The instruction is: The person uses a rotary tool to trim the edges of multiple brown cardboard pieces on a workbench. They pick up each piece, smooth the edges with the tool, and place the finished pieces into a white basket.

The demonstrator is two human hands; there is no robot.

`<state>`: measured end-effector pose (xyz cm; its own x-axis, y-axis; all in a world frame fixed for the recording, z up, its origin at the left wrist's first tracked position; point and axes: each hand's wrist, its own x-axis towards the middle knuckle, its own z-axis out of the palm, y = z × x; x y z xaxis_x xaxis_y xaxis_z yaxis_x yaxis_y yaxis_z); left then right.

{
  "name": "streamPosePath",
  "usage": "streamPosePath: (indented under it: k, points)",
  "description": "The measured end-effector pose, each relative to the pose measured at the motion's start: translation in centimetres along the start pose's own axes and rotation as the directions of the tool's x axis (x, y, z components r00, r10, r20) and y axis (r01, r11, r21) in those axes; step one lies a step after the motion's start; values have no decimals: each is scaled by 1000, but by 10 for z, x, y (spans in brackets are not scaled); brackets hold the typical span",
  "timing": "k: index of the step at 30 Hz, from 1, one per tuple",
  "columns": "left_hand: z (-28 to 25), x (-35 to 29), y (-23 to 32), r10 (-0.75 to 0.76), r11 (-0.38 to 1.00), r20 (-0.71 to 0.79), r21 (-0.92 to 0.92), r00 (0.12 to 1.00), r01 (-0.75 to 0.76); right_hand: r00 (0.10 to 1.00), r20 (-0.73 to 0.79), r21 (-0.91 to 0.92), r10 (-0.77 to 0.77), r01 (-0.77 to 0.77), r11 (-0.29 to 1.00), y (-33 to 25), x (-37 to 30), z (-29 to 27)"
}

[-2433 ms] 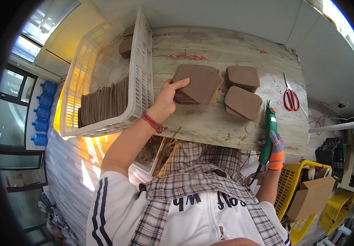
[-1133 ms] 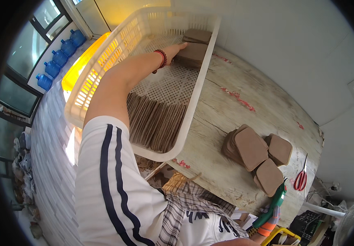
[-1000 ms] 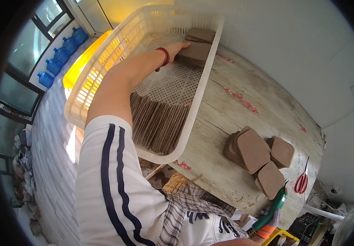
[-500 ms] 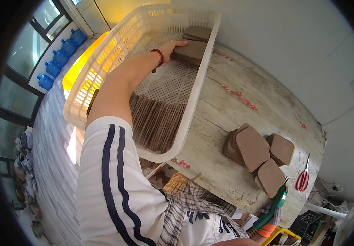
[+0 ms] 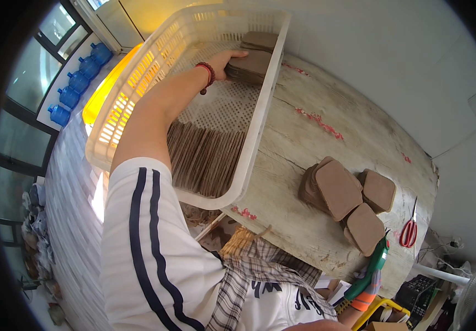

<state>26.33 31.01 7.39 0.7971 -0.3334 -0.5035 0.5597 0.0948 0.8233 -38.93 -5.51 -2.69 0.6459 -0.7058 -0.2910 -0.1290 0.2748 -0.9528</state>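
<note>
Cardboard stack (image 5: 251,65) sits at the crate's (image 5: 138,91) far end, your left hand (image 5: 225,59) flat on it, fingers together. Light, stiff and prone to sliding apart; grip both edges.

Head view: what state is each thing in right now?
Left hand: reaching into the crate, resting on a brown stack.
Crate: holds brown pieces upright in a row and stacked at its far end.
Brown stacks on table: three, lying flat.
Scissors: lying closed.
Right hand: gloved, holding a green tool.
</note>
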Motion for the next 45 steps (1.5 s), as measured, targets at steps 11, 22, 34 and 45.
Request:
streamPosePath:
  k: [11, 22, 34, 45]
  points:
    - [-10, -33, 42, 180, 982, 57, -77, 982, -175, 995, -21, 103, 99, -97, 990, 1, 4, -5]
    - [122, -338, -52, 390, 921, 320, -137, 863, -366, 995, 26, 265, 99, -103, 959, -2, 4, -5]
    - [166, -280, -298, -67, 997, 347, -19, 935, 78, 993, 97, 253, 62, -85, 964, -2, 3, -5]
    - [190, -273, -294, 49, 946, 279, 294, 959, -134, 994, 79, 159, 70, -81, 984, -3, 3, -6]
